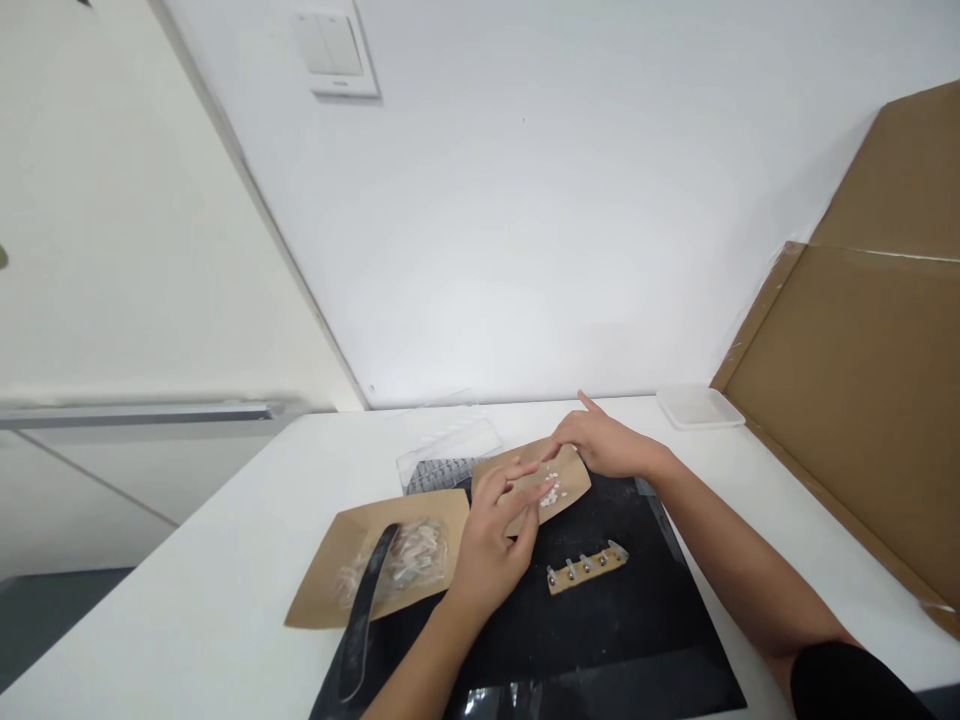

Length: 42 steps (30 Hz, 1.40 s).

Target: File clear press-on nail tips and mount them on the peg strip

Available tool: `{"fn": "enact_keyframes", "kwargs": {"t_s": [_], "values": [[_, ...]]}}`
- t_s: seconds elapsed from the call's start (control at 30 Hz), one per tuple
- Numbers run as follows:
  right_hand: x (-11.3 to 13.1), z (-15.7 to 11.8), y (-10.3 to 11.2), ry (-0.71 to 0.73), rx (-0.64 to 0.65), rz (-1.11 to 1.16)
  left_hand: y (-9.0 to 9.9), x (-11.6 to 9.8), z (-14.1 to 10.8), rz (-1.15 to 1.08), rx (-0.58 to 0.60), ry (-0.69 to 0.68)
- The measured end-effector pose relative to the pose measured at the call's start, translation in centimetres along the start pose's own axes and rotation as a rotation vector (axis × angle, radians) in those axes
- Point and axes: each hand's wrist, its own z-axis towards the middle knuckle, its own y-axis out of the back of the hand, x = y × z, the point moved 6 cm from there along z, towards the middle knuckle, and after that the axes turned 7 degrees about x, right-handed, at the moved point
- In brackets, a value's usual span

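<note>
While right hand [606, 447] lies spread at sheet's far edge, left hand [487, 550], fingers loosely curled, pinch unclear, sits nearer small white pieces [550, 495] on brown paper sheet [574, 478].

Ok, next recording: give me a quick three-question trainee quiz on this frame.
1. True or false: the wooden strip with metal studs lies on the black mat.
2. What lies over the clear bag of pale pieces? A) a black strip B) the wooden strip with metal studs C) a white tray
3. Fill in: the left hand is beside small white bits on a sheet of ___.

Key: 1 true; 2 A; 3 kraft paper.
</note>
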Motion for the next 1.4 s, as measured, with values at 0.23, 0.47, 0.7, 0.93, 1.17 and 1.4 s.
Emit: {"fn": "enact_keyframes", "kwargs": {"t_s": [0.23,0.47,0.7,0.93,1.17,1.4], "values": [[0.2,-1.0,-0.4,0.012,0.084,0.009,0.6,-0.5,0.3,0.023,0.023,-0.223],[0.6,-1.1,0.4,-0.092,0.043,-0.104,0.1,-2.1,-0.6,0.036,0.092,-0.331],[-0.5,-0.6,0.5,-0.119,0.028,-0.181,0.3,-3.5,-1.2,0.209,0.075,-0.398],[-2.9,-1.9,-0.9,-0.275,0.117,-0.215,0.8,-4.9,-1.3,0.498,0.232,-0.417],[-1.7,-1.4,0.4,-0.151,0.038,-0.130,11.9,0.5,-6.1,0.577,-0.012,0.223],[0.2,-0.5,-1.1,-0.134,0.089,-0.103,16.5,3.2,-10.6,0.704,-0.090,0.541]]}}
